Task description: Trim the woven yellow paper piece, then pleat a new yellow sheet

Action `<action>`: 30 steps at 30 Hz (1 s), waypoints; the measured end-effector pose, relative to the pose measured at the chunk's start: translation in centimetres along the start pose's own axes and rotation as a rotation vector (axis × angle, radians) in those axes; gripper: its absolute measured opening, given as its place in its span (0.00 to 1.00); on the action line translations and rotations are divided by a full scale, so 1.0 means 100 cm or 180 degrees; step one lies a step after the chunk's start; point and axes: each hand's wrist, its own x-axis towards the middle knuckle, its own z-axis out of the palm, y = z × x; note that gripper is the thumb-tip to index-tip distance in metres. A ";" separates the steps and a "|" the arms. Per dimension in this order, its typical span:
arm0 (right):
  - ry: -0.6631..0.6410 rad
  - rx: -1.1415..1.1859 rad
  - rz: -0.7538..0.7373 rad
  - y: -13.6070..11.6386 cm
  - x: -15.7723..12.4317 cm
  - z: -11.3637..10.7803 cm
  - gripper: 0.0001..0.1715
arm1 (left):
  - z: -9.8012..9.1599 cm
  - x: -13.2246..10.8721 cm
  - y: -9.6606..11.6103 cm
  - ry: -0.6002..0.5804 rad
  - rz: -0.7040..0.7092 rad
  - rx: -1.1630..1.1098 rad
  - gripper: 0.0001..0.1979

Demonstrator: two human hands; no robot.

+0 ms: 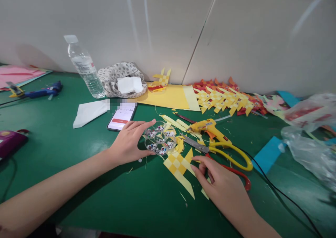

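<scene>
My left hand (132, 140) grips a clear round case (160, 150) by its rim, with thumb and fingers on its left side. Small googly eyes fill the case's compartments. Just below and right of it lies a woven yellow paper fish (175, 164) in a checkered pattern, with pointed strips sticking out. My right hand (219, 180) is at the fish's right side, thumb and index fingertips slightly apart and the other fingers curled. I see nothing held in it. Behind that hand are yellow-handled scissors (228, 154) and a second, red handle (246, 180).
A yellow glue gun (210, 129), phone (122, 115), water bottle (88, 72) and patterned cloth bag (110, 77) stand or lie farther back. Finished paper fish (223, 98) are heaped near the wall. Plastic bags (309, 154) sit right; a blue glue gun (46, 91) lies left.
</scene>
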 end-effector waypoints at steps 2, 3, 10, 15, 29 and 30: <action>0.0031 -0.0013 -0.0042 -0.001 0.001 0.000 0.10 | 0.000 0.000 0.000 0.0043 0.0059 0.0003 0.42; 0.0046 -0.0018 -0.0069 -0.002 0.001 0.000 0.10 | 0.000 0.000 0.000 0.0062 0.0085 0.0005 0.41; 0.0168 -0.0111 -0.0304 -0.011 0.000 -0.005 0.11 | -0.001 -0.001 0.000 0.0140 0.0275 0.0047 0.39; 0.0313 -0.0281 -0.0732 -0.016 0.002 -0.012 0.13 | -0.002 -0.001 0.000 0.0211 0.0346 0.0023 0.38; -0.0165 -0.0279 -0.0745 -0.041 0.070 -0.022 0.13 | -0.001 0.000 0.000 0.0309 0.0415 -0.0035 0.36; -0.0226 -0.0307 -0.0704 -0.043 0.073 -0.022 0.13 | -0.001 0.000 0.000 0.0303 0.0410 -0.0041 0.36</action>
